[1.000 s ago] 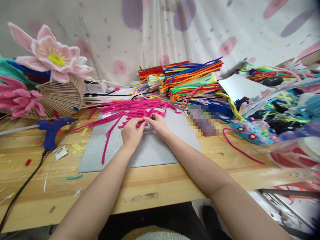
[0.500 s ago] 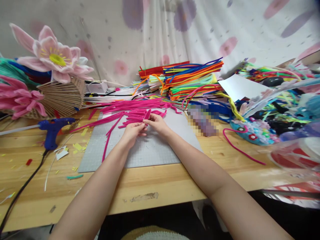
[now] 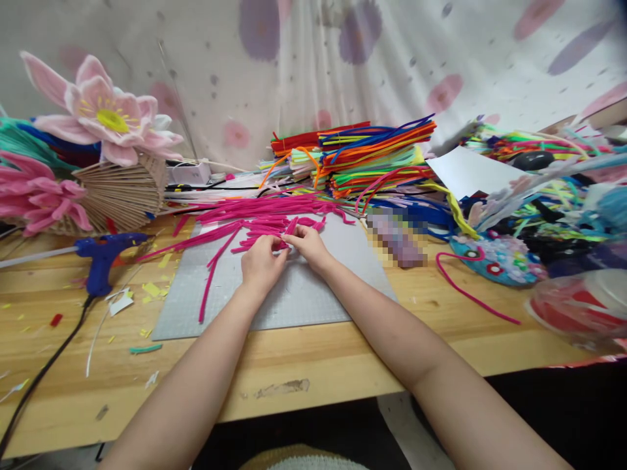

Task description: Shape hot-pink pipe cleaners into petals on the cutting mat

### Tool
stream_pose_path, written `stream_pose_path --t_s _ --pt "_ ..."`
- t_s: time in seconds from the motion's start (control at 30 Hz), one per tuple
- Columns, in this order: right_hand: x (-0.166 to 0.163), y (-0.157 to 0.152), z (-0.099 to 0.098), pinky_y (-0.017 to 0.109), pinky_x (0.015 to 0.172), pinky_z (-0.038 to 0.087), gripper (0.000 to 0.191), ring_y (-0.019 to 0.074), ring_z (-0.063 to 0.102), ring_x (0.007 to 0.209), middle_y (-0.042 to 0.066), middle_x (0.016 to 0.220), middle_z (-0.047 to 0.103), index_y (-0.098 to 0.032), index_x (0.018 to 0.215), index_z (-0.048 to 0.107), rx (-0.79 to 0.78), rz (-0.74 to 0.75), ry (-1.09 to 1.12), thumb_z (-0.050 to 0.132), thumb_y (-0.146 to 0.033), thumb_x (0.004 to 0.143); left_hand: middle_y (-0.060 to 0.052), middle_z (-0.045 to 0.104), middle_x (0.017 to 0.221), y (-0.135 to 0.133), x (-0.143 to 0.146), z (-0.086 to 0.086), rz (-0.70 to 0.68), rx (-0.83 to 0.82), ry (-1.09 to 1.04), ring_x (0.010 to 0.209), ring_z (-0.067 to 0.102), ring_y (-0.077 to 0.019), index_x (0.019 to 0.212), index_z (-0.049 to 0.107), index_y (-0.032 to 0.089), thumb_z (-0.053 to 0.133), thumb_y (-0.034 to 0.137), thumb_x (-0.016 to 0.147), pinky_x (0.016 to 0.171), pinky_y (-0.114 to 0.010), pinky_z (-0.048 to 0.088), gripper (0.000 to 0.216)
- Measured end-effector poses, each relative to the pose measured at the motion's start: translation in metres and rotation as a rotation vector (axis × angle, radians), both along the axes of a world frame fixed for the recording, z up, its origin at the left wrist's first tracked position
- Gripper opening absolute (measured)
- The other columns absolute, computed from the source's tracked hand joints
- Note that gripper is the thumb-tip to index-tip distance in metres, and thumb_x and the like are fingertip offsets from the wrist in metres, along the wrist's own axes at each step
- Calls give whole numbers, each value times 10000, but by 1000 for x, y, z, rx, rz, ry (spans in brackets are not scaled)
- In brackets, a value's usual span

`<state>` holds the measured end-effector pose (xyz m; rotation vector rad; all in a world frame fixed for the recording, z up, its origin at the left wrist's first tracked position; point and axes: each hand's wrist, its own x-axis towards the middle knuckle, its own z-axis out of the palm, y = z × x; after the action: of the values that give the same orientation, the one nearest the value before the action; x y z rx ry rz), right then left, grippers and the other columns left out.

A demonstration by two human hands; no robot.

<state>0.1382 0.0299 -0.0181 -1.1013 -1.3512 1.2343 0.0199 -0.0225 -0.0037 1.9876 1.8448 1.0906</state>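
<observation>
My left hand (image 3: 264, 261) and my right hand (image 3: 308, 248) meet over a grey cutting mat (image 3: 304, 307). Between their fingertips is a short magenta pipe cleaner piece (image 3: 292, 226), its upper end sticking up past my right fingers. Both hands pinch it; its lower end is hidden by the fingers. Just behind lie cut magenta pipe cleaners (image 3: 255, 230) in a row. Farther back, a pile of long magenta pipe cleaners (image 3: 245, 207) stretches across the mat's rear edge. One bent magenta strand (image 3: 208, 290) lies left of my left hand.
A blue glue gun (image 3: 102, 261) with its black cord lies at left, among yellow scraps. Pipe cleaner flowers (image 3: 110, 117) stand behind it. Colourful pipe cleaner bundles (image 3: 377, 156) are stacked at the back. To the right are a decorated blue piece (image 3: 494, 261) and a plastic-wrapped container (image 3: 578, 307).
My left hand has turned, its back now more toward me and its fingers curled closer in at the piece. My right hand keeps nearly the same place.
</observation>
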Motion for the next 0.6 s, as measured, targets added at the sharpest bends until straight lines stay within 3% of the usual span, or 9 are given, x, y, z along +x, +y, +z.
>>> stream_pose_path --t_s 0.2,0.3,0.37,0.47,0.6 --pt "-4 -2 1 242 546 322 249 78 406 524 -45 531 463 -166 539 454 -20 -5 18 656 -303 585 -62 650 843 1 1 1 56 22 23 815 593 -225 783 617 208 571 292 735 697 -318 402 107" --pt "-2 -2 1 237 538 312 263 68 396 508 -50 522 459 -163 538 456 -24 3 36 670 -307 584 -67 661 835 2 -2 2 21 -12 -55 808 597 -225 760 650 203 559 297 739 722 -324 409 132" --pt "0 -1 1 232 522 296 282 61 378 493 -52 510 457 -157 538 470 -38 35 22 683 -336 577 -64 664 762 4 -4 3 -19 -108 -218 754 602 -213 710 662 188 579 304 721 706 -317 424 142" --pt "4 -1 3 225 499 270 315 52 359 477 -54 492 457 -148 535 487 -72 131 30 709 -371 547 -52 644 632 7 -7 8 -71 -377 -682 640 603 -175 632 648 143 635 251 664 638 -293 460 113" --pt "6 -3 7 220 507 296 318 55 405 485 -46 519 497 -144 577 512 -166 335 224 728 -371 525 -58 636 600 10 -13 14 -182 -685 -1124 579 596 -112 599 643 88 654 117 626 582 -211 481 41"
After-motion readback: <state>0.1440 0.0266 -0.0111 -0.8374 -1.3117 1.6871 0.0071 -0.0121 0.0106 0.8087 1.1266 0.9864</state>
